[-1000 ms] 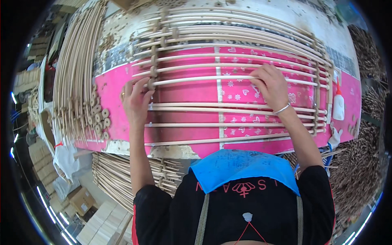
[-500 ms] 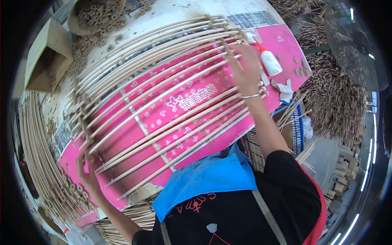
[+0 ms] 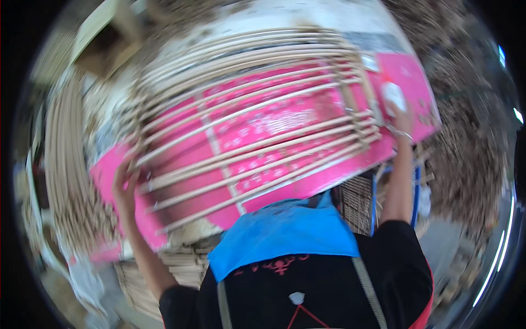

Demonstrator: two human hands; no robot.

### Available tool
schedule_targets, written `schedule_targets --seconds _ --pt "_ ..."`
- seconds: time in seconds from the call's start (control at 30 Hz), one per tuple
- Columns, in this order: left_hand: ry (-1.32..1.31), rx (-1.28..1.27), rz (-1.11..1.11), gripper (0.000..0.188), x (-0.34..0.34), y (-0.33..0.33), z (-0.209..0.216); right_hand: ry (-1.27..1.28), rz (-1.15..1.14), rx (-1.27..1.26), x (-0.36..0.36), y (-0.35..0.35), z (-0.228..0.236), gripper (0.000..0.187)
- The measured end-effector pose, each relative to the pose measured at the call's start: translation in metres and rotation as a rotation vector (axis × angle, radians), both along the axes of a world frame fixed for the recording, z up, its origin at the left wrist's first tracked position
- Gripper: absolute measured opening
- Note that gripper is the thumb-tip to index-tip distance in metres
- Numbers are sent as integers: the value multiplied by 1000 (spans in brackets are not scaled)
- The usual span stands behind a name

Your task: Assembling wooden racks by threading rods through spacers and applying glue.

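Clearly blurred, the view still shows a rack (image 3: 257, 126) of pale rattan rods lying across a pink sheet (image 3: 285, 123) on the table (image 3: 307, 16). The rods run long from near left to far right, with a few short crosspieces tying them near the right end and another line of ties nearer the middle. The left hand (image 3: 125, 183) sits at the near left corner of the rack, fingers up against the rod ends; whether it grips a rod or only presses on it cannot be told. The right hand (image 3: 399, 118) is at the far right end, just beside the crosspieces, with a bangle at the wrist; the blur hides whether its fingers are closed around anything. A white bottle (image 3: 392, 94) lies on the sheet right by that hand. Left of the table, bundles of long rods (image 3: 60, 153) lean in a curve. A blue cloth (image 3: 285, 233) hangs below the near edge of the sheet, over the person's black top. Dark heaps of rattan scraps (image 3: 466, 137) fill the right side.
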State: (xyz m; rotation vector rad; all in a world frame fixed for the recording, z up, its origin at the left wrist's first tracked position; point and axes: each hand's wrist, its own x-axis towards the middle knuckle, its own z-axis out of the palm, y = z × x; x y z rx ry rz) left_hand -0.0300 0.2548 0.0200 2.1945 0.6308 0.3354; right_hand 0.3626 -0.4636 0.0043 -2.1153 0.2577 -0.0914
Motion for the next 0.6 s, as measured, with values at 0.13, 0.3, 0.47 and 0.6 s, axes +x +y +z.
schedule_targets --seconds 0.13,0.3,0.47,0.6 --pt "19 27 -41 41 27 -14 13 -176 175 3 -27 22 47 59" --pt "-40 37 -28 41 18 -21 31 -150 847 27 -80 229 91 63" --pt "-34 75 -53 39 19 -23 39 -398 1294 7 -130 374 107 63" --pt "25 72 -58 40 17 -23 48 -587 1419 -129 -139 426 106 62"
